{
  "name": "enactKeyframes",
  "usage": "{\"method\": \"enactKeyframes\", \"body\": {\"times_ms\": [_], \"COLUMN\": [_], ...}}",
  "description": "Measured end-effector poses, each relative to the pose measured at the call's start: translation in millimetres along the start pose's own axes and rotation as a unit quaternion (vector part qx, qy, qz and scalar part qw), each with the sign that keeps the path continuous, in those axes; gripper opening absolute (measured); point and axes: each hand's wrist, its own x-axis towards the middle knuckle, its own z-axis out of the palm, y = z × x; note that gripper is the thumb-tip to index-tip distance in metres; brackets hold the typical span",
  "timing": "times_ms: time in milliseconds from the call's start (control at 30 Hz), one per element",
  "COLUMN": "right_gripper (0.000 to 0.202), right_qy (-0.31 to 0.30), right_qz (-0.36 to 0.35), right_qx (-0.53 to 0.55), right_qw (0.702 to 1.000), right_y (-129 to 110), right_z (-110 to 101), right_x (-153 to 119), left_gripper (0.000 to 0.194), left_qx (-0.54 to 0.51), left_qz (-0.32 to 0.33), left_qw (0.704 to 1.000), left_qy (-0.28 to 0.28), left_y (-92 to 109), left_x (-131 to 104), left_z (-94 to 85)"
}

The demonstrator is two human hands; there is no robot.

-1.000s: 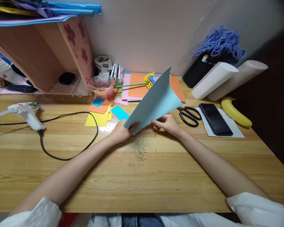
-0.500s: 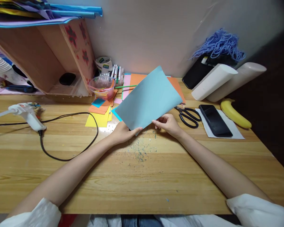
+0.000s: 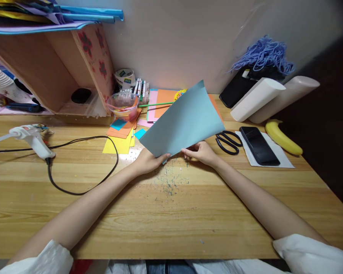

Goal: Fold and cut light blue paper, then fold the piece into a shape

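Note:
A sheet of blue-grey paper (image 3: 185, 120) is held up at a tilt above the middle of the table. My left hand (image 3: 149, 161) grips its lower left corner, thumb on top and the other fingers hidden beneath. On the lower edge, my right hand (image 3: 201, 153) pinches the sheet between thumb and fingers. Behind the paper, partly covered, lie orange and pink sheets (image 3: 163, 104), a green stick (image 3: 156, 104) and a yellow item (image 3: 179, 94) I cannot make out. Black-handled scissors (image 3: 228, 142) rest right of my right hand, their blades hidden by the paper.
A white glue gun (image 3: 36, 140) with a looping black cord (image 3: 114, 148) lies left. Further back are yellow paper pieces (image 3: 117, 144), a clear bowl (image 3: 122, 106), markers (image 3: 140, 87) and a cardboard box (image 3: 94, 64). To the right are a phone (image 3: 260, 145), a banana (image 3: 282, 137) and white rolls (image 3: 257, 99).
The blue-grey sheet has swung slightly to the right, its top corner shifting that way. The yellow item behind it now shows. Both hands keep their hold.

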Motion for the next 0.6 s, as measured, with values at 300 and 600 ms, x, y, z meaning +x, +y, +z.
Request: {"method": "enactKeyframes", "body": {"times_ms": [300, 600], "right_gripper": [0.035, 0.029], "right_qy": [0.026, 0.088], "right_qz": [-0.012, -0.080], "right_qx": [-0.002, 0.016], "right_qw": [1.000, 0.993], "right_y": [0.4, 3.2], "right_z": [0.9, -0.4], "right_x": [2.0, 5.5], "left_gripper": [0.034, 0.040], "left_qx": [0.004, 0.023], "left_qz": [-0.026, -0.034], "left_qw": [1.000, 0.999], "left_qy": [0.003, 0.012], "left_y": [3.9, 3.9], "left_x": [0.0, 0.4], "left_z": [-0.8, -0.6]}}
